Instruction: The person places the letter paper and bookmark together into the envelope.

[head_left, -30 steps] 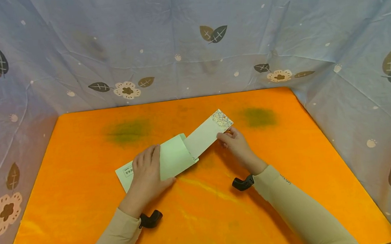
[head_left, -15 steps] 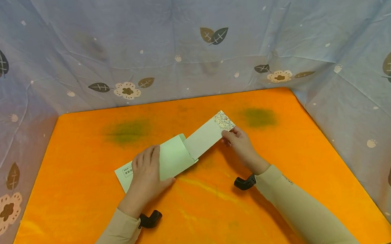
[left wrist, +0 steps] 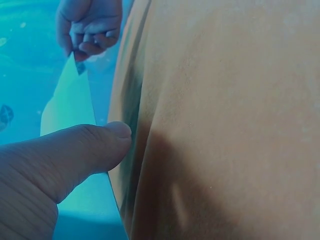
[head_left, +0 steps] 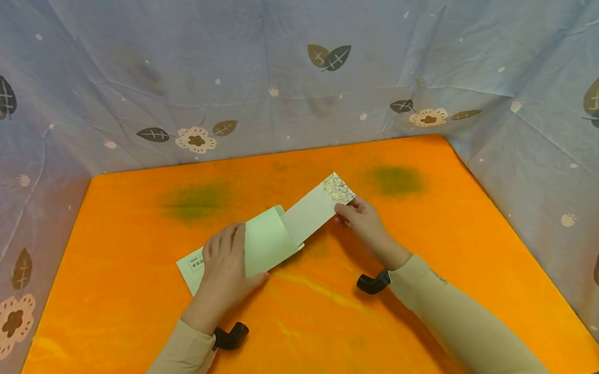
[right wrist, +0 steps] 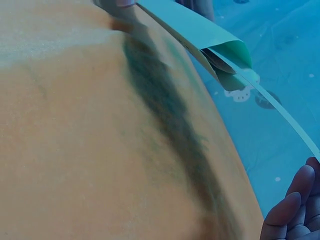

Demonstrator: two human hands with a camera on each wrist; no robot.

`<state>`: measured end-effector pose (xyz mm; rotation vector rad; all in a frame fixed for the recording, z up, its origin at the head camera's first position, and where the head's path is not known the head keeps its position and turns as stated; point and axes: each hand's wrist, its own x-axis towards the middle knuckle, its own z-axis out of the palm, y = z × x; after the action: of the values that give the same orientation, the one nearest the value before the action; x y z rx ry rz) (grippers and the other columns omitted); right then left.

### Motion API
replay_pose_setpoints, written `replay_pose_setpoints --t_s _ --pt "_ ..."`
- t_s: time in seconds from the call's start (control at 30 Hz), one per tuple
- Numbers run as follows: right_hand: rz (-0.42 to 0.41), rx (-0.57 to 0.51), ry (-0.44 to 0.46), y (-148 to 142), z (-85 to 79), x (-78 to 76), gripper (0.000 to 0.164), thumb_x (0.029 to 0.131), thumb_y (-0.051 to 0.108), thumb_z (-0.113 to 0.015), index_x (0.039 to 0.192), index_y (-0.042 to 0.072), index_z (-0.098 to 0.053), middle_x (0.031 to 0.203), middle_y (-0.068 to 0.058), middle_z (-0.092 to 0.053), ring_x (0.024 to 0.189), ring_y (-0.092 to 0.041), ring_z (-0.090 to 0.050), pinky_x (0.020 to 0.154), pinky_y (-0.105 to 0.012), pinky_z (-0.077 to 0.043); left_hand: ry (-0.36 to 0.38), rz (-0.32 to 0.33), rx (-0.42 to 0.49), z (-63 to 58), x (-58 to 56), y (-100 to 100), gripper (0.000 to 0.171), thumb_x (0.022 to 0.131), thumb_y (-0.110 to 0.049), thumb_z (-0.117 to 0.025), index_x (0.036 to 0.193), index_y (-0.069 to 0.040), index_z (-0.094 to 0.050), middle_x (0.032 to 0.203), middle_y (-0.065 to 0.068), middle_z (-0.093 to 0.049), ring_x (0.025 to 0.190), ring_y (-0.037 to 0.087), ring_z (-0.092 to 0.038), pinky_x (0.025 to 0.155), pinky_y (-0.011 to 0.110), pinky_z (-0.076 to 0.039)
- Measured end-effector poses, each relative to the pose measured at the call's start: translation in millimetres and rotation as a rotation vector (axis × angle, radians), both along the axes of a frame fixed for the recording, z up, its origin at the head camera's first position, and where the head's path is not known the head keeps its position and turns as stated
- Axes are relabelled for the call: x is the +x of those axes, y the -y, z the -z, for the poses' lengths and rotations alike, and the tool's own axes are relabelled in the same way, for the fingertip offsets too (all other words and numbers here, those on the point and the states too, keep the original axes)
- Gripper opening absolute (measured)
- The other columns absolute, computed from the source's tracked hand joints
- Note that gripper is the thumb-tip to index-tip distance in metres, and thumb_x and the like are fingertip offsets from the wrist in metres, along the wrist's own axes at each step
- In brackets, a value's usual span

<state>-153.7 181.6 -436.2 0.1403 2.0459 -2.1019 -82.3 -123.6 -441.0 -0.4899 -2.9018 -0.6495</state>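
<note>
A pale green envelope (head_left: 269, 240) with a small printed box near its left end lies slantwise in the head view. My left hand (head_left: 223, 271) grips it, fingers over the top face and thumb at the near edge. Out of its open right end sticks a white card (head_left: 309, 213) with a speckled silvery end. Thumb and fingers of my right hand (head_left: 364, 223) pinch the card's near edge by that end. The right wrist view shows the envelope's mouth (right wrist: 232, 62) gaping, with the card bowed between it and my fingertips. The card's other end is hidden inside.
An orange cloth (head_left: 313, 340) covers the table, with two dark greenish patches toward the back. Grey-blue curtains (head_left: 267, 65) printed with leaves and flowers stand behind and at both sides. A black device (head_left: 231, 336) is strapped at each wrist.
My right hand and the card shift slightly right, away from the envelope, then slightly back left toward it. The left hand and envelope stay nearly still.
</note>
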Motion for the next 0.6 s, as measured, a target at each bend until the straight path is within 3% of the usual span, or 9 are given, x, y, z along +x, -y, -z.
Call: replay_pose_setpoints --t_s 0.3,0.47,0.6 --pt "0.004 -0.001 -0.04 -0.8 2.8 -0.2 0.029 0.097 0.03 -0.06 0.1 0.003 -0.049 0.092 -0.025 -0.059 0.093 -0.043 -0.053 0.082 -0.044 -0.045 -0.011 0.0 -0.004 0.2 -0.5 -0.7 0.112 0.068 -0.046 -0.086 0.149 0.003 -0.025 0.145 0.023 -0.031 0.13 0.041 -0.027 0.106 0.058 -0.017" --pt "0.042 -0.027 -0.081 -1.5 1.1 -0.7 0.026 0.098 0.028 -0.059 0.095 0.004 -0.048 0.09 -0.017 -0.06 0.094 -0.045 -0.053 0.082 -0.046 -0.046 -0.015 0.0 -0.005 -0.4 -0.3 -0.9 0.112 0.068 -0.045 -0.086 0.149 0.003 -0.026 0.145 0.023 -0.032 0.13 0.041 -0.028 0.106 0.058 -0.017" --pt "0.086 -0.039 -0.106 -3.7 -1.3 -2.4 0.02 0.1 0.024 -0.055 0.105 0.005 -0.05 0.092 -0.007 -0.058 0.091 -0.042 -0.053 0.082 -0.046 -0.047 -0.016 0.0 -0.012 -0.5 0.0 -1.1 0.112 0.068 -0.046 -0.086 0.149 0.004 -0.026 0.144 0.023 -0.032 0.13 0.041 -0.028 0.106 0.058 -0.017"
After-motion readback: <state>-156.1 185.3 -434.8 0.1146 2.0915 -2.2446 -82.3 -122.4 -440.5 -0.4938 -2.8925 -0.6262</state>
